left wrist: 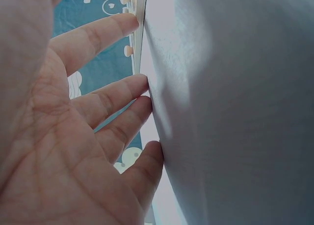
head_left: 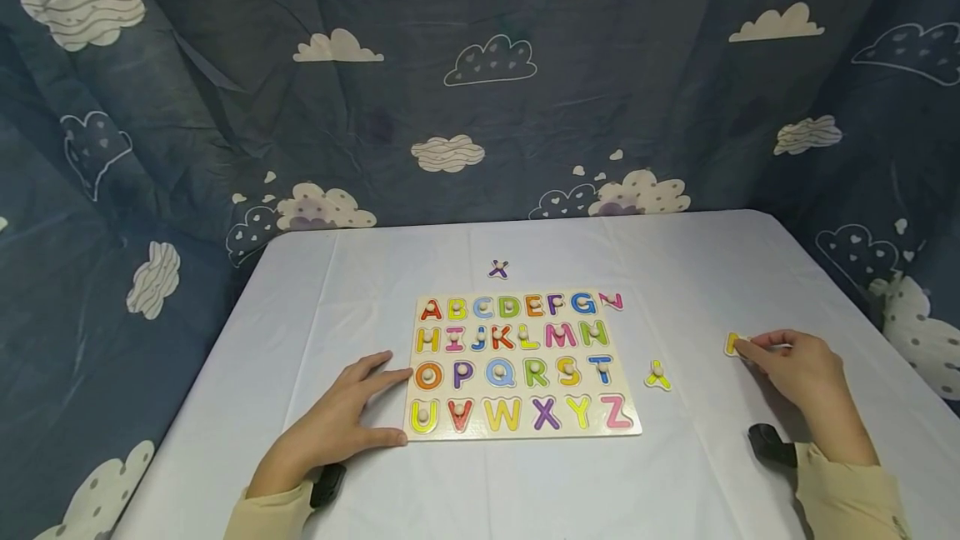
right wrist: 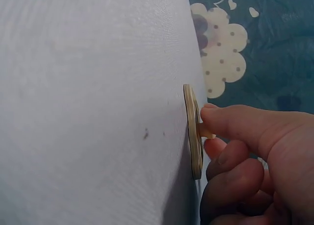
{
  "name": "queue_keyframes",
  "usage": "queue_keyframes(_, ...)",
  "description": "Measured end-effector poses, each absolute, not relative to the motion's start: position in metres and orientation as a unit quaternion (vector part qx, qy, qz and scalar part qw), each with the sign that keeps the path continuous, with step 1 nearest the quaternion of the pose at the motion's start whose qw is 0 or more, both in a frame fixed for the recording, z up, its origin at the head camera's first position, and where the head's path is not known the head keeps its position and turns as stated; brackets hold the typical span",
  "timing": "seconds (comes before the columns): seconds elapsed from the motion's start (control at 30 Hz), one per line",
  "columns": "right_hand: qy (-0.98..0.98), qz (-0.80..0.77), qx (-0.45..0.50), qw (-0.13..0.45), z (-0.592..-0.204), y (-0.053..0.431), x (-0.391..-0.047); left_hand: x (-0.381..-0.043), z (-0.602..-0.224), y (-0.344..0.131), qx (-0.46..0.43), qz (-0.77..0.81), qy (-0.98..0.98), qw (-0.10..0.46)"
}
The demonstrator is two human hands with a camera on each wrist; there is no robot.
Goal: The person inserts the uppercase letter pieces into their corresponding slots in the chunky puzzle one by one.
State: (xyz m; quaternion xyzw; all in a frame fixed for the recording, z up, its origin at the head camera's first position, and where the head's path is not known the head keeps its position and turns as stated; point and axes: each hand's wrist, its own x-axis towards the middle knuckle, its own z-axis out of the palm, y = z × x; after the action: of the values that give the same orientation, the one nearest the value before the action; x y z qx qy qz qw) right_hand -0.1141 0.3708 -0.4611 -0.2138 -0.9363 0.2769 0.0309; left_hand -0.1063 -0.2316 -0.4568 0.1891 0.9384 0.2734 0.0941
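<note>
A wooden alphabet puzzle board (head_left: 525,437) lies flat on the table with rows of colourful knobbed letters. My left hand (head_left: 337,419) is spread at the board's left side, index fingertip and thumb at its edge; in the left wrist view its other fingertips rest on the white cloth. Far to the right, my right hand (head_left: 802,369) pinches the small knob of a yellow letter piece (right wrist: 194,132), which stands close over the cloth. Fingers partly cover that piece (head_left: 731,345) in the head view. In the bottom row, W, X, Y and Z show no knobs.
A loose purple X piece (head_left: 498,269) lies behind the board. A pink zigzag letter piece (head_left: 611,302) is at its back right corner, and an upside-down yellow Y piece (head_left: 657,376) lies to its right. A dark cloud-print curtain (head_left: 420,115) hangs behind the white-covered table (head_left: 540,490).
</note>
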Motion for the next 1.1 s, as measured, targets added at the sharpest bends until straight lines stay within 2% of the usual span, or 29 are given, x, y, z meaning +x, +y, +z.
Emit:
queue_keyframes(0.37,-0.932,0.271,-0.237,0.030,-0.459,0.368,-0.115,-0.107,-0.458,-0.232,0.190,0.270,0.939,0.093)
queue_keyframes(0.7,-0.952,0.260,-0.157,0.047,-0.463,0.362,-0.111,-0.106,-0.455,-0.231,0.193,0.271,0.938,0.093)
queue_keyframes(1.1,-0.946,0.272,-0.168,0.049,-0.461,0.357,-0.111,-0.106,-0.456,-0.232,0.190,0.273,0.939,0.092)
